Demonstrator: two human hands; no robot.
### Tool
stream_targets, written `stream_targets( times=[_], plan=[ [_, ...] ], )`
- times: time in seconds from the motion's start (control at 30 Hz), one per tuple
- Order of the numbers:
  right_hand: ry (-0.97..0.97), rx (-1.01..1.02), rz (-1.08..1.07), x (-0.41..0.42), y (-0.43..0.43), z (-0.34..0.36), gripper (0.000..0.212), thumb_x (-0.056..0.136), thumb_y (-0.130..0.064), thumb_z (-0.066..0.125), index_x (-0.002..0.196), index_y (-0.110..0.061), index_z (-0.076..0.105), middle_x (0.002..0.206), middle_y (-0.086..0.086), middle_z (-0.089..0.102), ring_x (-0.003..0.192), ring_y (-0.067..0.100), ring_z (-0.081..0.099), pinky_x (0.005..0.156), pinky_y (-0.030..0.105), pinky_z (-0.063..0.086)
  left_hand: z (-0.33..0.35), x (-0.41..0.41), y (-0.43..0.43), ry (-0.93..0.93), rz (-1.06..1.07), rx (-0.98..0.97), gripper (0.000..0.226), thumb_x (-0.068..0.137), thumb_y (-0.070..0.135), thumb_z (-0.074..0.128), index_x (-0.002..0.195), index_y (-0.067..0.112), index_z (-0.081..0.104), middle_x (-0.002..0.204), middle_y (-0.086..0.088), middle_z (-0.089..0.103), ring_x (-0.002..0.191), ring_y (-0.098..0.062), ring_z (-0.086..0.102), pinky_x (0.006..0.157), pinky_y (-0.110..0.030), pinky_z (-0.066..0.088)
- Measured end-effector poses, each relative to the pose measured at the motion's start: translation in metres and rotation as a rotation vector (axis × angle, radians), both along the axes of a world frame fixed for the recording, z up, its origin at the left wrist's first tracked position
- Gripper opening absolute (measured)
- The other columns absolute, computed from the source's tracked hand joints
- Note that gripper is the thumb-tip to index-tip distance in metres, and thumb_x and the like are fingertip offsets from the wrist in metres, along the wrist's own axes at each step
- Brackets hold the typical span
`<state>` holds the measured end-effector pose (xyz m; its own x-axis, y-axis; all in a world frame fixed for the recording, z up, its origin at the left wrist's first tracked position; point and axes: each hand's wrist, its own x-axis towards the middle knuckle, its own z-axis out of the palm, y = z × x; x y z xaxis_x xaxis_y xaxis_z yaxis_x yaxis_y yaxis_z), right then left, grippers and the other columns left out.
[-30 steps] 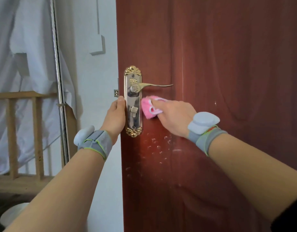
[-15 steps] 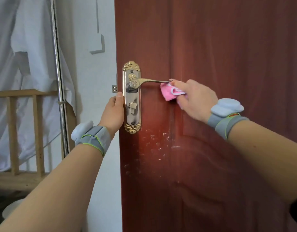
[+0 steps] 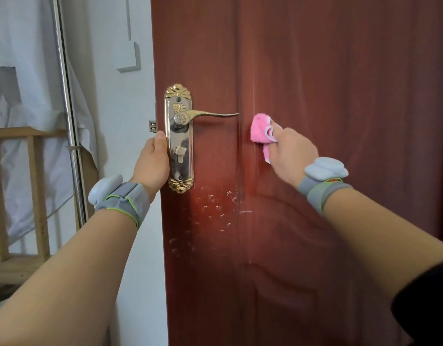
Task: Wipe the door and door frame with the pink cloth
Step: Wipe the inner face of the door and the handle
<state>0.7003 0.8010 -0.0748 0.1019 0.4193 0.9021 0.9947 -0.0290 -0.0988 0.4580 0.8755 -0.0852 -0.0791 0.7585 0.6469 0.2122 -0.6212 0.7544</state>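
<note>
Head: pink cloth (image 3: 259, 131) against door (image 3: 340, 71)

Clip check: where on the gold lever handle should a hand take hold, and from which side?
Probably the lever handle at mid-length, right of its round hub, coming from above so fingers curl over the top. It runs horizontally to the right from the lock plate and tapers to a thin tip, which offers little to hold.
</note>
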Motion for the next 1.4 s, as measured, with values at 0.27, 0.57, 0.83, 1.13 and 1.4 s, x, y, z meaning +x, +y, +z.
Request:
stream_targets(
  times=[0.27,0.57,0.83,1.13,1.4],
  plan=[
    [-0.43,-0.251,-0.007,-0.026,0.001,-0.067,0.069,0.085,-0.031,0.001,0.147,-0.011,0.025,0.131,0.012,0.048,0.1,0.035,0.058,0.067,0.039,0.043,-0.003,0.004,-0.011,0.01,0.03,0.023,0.042,0.104,0.038,0.016,0.108,0.019,0.053,0.093,0.01,0.049,0.098,-0.018,0.042,0.083,-0.02,0.029],
    [0.025,-0.156,-0.211,-0.009,-0.001,-0.075,0.062,0.091,-0.017,0.052,0.146,-0.006,0.026,0.129,0.019,0.051,0.08,0.04,0.063,0.06,0.036,0.042,-0.006,0.007,-0.016,-0.035,0.045,0.064,0.035,0.104,0.038,0.018,0.107,0.018,0.046,0.078,0.014,0.046,0.069,-0.001,0.044,0.057,-0.007,0.032],
    [-0.424,-0.266,-0.046,-0.012,-0.031,-0.083,0.061,0.096,-0.025,0.034,0.151,-0.022,0.007,0.114,0.007,0.053,0.083,0.037,0.061,0.061,0.037,0.037,-0.007,0.006,-0.013,-0.037,0.038,0.046,0.052,0.103,0.042,0.017,0.123,0.009,0.051,0.11,0.001,0.05,0.101,-0.018,0.043,0.084,-0.022,0.026],
    [-0.465,-0.357,-0.099,-0.033,-0.012,-0.131,0.055,0.091,-0.018,0.025,0.144,-0.007,0.029,0.13,0.011,0.052,0.091,0.034,0.063,0.06,0.035,0.042,-0.007,0.006,-0.018,-0.004,0.071,0.056,0.051,0.104,0.04,0.017,0.129,0.009,0.048,0.118,0.001,0.049,0.11,-0.015,0.043,0.081,-0.017,0.022],
    [-0.082,-0.213,-0.186,-0.015,-0.029,-0.096,0.056,0.09,-0.017,0.048,0.143,-0.007,0.035,0.106,0.017,0.065,0.079,0.042,0.065,0.066,0.039,0.049,-0.009,0.007,-0.021,-0.034,0.073,0.049,0.04,0.103,0.042,0.018,0.109,0.016,0.049,0.107,0.002,0.048,0.097,-0.016,0.041,0.075,-0.017,0.024]
  ],
)
